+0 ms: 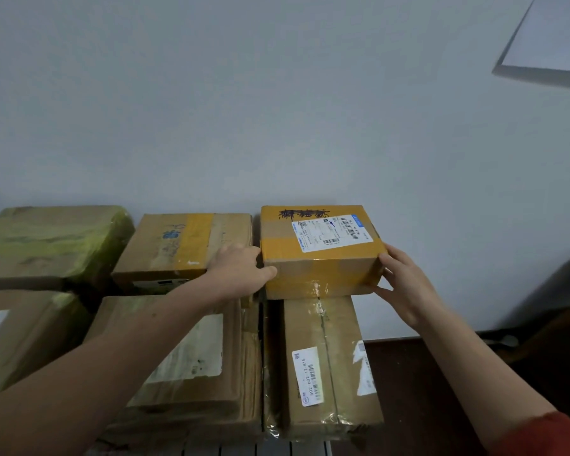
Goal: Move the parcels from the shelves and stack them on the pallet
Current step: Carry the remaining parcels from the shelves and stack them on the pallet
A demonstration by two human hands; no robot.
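Pale wall [277, 110] behind — parcel [320, 255] between both hands [244, 268] [405, 287] (apparently gripped).

A plain, pale grey-blue wall [277, 93] is filling the whole upper half of the view and is reaching down to the floor at the right. In the top right corner a white panel [553, 34] with a dark frame is showing against it at a slant, casting a soft shadow along its lower edge. Soft, even light is falling across the wall. At lower right a dark reddish-brown floor [425, 390] is showing, and a dark, rounded, blurred shape [563, 291] is sitting at the right edge
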